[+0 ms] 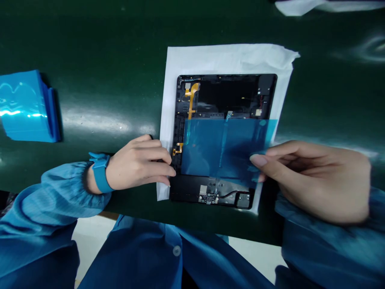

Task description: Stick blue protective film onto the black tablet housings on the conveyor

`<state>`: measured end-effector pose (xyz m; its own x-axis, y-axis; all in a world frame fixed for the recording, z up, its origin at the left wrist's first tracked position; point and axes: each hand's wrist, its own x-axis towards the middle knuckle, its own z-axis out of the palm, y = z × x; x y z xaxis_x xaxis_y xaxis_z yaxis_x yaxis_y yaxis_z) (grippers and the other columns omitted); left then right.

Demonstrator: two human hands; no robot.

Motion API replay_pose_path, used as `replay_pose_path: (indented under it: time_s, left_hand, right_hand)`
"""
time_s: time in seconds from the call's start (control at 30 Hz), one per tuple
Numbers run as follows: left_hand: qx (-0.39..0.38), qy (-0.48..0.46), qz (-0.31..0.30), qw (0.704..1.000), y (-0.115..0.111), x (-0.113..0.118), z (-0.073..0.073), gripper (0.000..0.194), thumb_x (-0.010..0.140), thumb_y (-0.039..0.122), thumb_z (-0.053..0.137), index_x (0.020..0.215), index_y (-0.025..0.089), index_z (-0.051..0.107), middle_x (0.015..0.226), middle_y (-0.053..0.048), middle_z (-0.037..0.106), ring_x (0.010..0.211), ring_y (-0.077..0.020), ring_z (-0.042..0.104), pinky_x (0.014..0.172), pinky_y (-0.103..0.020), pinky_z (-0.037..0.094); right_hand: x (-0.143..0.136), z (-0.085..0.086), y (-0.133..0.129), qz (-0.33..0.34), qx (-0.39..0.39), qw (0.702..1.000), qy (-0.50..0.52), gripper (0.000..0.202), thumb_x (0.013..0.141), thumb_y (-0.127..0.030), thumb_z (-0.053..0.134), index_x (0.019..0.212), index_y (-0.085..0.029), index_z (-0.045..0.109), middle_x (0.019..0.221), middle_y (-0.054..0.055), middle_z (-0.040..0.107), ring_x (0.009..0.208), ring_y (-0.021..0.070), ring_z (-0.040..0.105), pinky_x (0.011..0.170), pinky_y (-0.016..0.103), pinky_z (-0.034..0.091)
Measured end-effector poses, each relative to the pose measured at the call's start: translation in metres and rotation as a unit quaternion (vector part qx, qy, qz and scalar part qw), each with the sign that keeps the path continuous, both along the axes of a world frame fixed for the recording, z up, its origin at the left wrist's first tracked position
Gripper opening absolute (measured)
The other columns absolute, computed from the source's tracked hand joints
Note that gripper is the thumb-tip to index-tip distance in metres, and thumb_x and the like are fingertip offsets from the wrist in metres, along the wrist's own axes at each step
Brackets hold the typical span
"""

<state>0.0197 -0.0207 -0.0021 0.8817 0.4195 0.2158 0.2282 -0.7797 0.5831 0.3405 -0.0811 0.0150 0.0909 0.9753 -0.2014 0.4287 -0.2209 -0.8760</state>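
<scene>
An opened black tablet housing (pixel 222 94) with an orange flex cable (pixel 191 104) and a small circuit board (pixel 208 198) lies on a white sheet (pixel 210 59). Over its middle spreads a translucent blue film (pixel 207 150). Pinched between thumb and fingers, the film's lower right corner is in my right hand (pixel 319 176). At the housing's left edge rests my left hand (pixel 140 162), its fingers bent and slightly apart, holding nothing. A blue strap circles my left wrist.
A stack of shiny blue films (pixel 25 106) lies at the far left of the dark green table (pixel 114 52). White material (pixel 300 6) shows at the top right edge. The table's front edge runs close to my body.
</scene>
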Motion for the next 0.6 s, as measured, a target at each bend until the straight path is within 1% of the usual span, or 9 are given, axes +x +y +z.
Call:
replay_pose_path:
  time_s: [0.2, 0.37, 0.47, 0.53, 0.57, 0.6]
  left_hand:
    - [-0.006, 0.009, -0.001, 1.000, 0.0004, -0.0007, 0.0007, 0.020, 0.096, 0.041, 0.069, 0.101, 0.023, 0.075, 0.093, -0.002, 0.074, 0.078, -0.0137, 0.060, 0.068, -0.031, 0.033]
    - [0.002, 0.001, 0.000, 1.000, 0.0018, 0.0002, 0.0010, 0.020, 0.094, 0.040, 0.071, 0.101, 0.022, 0.074, 0.091, -0.002, 0.075, 0.077, -0.0137, 0.062, 0.067, -0.030, 0.035]
    - [-0.019, -0.015, 0.000, 1.000, 0.0028, 0.0002, 0.0013, 0.034, 0.091, 0.047, 0.072, 0.111, 0.020, 0.071, 0.093, -0.003, 0.076, 0.079, -0.0145, 0.065, 0.069, -0.029, 0.042]
    - [-0.045, -0.033, 0.016, 0.998, 0.0037, -0.0002, 0.0027, 0.043, 0.090, 0.052, 0.071, 0.117, 0.019, 0.070, 0.093, -0.004, 0.076, 0.081, -0.0149, 0.066, 0.073, -0.028, 0.048]
    - [-0.046, -0.034, 0.031, 0.998, 0.0043, -0.0002, 0.0038, 0.045, 0.090, 0.053, 0.071, 0.119, 0.019, 0.070, 0.093, -0.005, 0.075, 0.081, -0.0154, 0.067, 0.074, -0.028, 0.050]
    - [-0.031, -0.030, 0.046, 0.998, 0.0050, 0.0001, 0.0053, 0.044, 0.091, 0.053, 0.070, 0.119, 0.019, 0.070, 0.093, -0.006, 0.075, 0.082, -0.0160, 0.066, 0.075, -0.029, 0.050]
  right_hand:
    - [-0.0013, -0.0007, 0.0005, -0.002, 0.006, 1.000, 0.009, 0.012, 0.073, -0.024, 0.087, 0.075, -0.023, 0.075, 0.056, -0.004, 0.068, 0.041, 0.0125, 0.062, 0.045, 0.021, 0.060]
    - [-0.0001, -0.0012, 0.0007, -0.004, 0.000, 1.000, 0.013, 0.014, 0.072, -0.027, 0.088, 0.078, -0.021, 0.077, 0.059, -0.002, 0.070, 0.043, 0.0131, 0.064, 0.046, 0.022, 0.061]
    - [-0.0003, 0.0001, 0.0021, -0.007, -0.009, 0.999, 0.031, 0.019, 0.069, -0.029, 0.090, 0.076, -0.019, 0.076, 0.060, 0.000, 0.070, 0.043, 0.0145, 0.065, 0.045, 0.023, 0.060]
    - [-0.0013, -0.0006, 0.0033, -0.012, -0.020, 0.998, 0.060, 0.024, 0.066, -0.029, 0.092, 0.076, -0.017, 0.074, 0.060, 0.001, 0.070, 0.045, 0.0147, 0.066, 0.046, 0.023, 0.059]
    - [-0.0021, -0.0014, 0.0041, -0.017, -0.024, 0.996, 0.079, 0.027, 0.064, -0.028, 0.094, 0.076, -0.017, 0.073, 0.061, 0.001, 0.070, 0.046, 0.0144, 0.066, 0.046, 0.023, 0.059]
    - [-0.0030, -0.0025, 0.0050, -0.027, -0.026, 0.994, 0.100, 0.029, 0.062, -0.027, 0.095, 0.076, -0.017, 0.071, 0.061, 0.000, 0.070, 0.047, 0.0138, 0.066, 0.046, 0.022, 0.057]
